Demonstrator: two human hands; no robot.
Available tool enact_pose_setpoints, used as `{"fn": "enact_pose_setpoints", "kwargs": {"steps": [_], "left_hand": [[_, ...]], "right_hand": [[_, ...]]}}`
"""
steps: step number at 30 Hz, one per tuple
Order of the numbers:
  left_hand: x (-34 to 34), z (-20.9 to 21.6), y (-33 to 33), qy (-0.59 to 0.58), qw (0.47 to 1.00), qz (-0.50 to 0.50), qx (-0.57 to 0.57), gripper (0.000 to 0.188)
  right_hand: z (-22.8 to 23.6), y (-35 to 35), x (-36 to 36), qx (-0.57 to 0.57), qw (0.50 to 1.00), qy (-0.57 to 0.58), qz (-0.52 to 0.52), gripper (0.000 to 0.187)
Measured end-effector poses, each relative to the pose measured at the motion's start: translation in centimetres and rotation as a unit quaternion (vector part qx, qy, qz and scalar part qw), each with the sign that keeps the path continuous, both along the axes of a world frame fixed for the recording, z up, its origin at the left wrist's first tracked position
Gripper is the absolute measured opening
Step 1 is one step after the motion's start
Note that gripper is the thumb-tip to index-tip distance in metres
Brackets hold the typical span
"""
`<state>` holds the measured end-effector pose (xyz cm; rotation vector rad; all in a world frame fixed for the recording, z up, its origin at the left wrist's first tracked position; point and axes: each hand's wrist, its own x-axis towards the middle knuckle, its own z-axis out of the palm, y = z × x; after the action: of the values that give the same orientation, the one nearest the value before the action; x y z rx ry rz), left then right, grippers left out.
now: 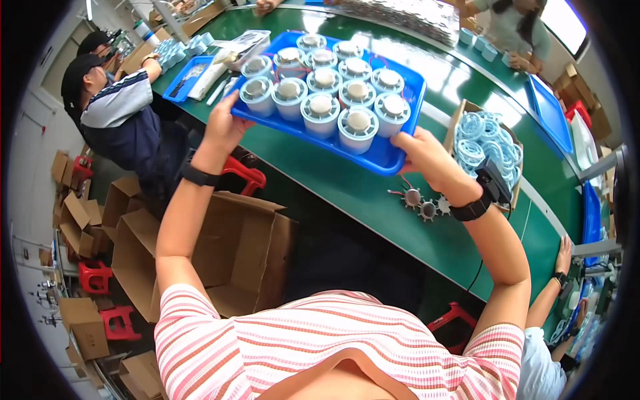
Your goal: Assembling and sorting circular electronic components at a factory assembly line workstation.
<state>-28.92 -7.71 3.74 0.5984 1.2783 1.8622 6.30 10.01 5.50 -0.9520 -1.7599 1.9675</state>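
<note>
I hold a blue plastic tray point(383, 159) over the near edge of a green workbench point(347, 193). My left hand point(223, 127) grips the tray's left end and my right hand point(427, 157) grips its near right corner. Several pale blue round cup-shaped parts point(321, 110) with beige centres and thin red wires stand in rows on the tray. Both wrists wear black bands.
Small round toothed parts point(420, 203) with red wires lie on the bench under my right wrist. A cardboard box of pale blue rings point(483, 137) stands right of the tray. A seated person point(117, 110) works at the left, another person's arm point(550, 287) at the right. Open cartons point(233, 253) and red stools point(243, 175) crowd the floor.
</note>
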Motion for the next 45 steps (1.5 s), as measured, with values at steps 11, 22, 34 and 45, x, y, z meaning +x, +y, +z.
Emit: {"fn": "enact_pose_setpoints", "kwargs": {"steps": [11,22,34,45], "left_hand": [[-4.3,-6.9,4.1,-0.006,0.993,0.006,-0.115,0.039],[5.2,1.0,5.7,0.672,0.727,0.136,0.019,0.027],[14.4,1.4,14.1,0.841,0.499,-0.211,-0.002,0.044],[14.0,1.6,16.0,0.801,0.527,-0.285,-0.006,0.060]], "right_hand": [[-4.1,2.9,-2.3,-0.089,0.975,-0.168,0.114,0.035],[-1.4,0.9,0.8,-0.041,0.994,-0.100,0.001,0.042],[3.4,2.6,16.5,0.355,0.917,-0.052,-0.175,0.021],[0.5,4.6,13.1,0.669,0.732,-0.129,-0.022,0.021]]}}
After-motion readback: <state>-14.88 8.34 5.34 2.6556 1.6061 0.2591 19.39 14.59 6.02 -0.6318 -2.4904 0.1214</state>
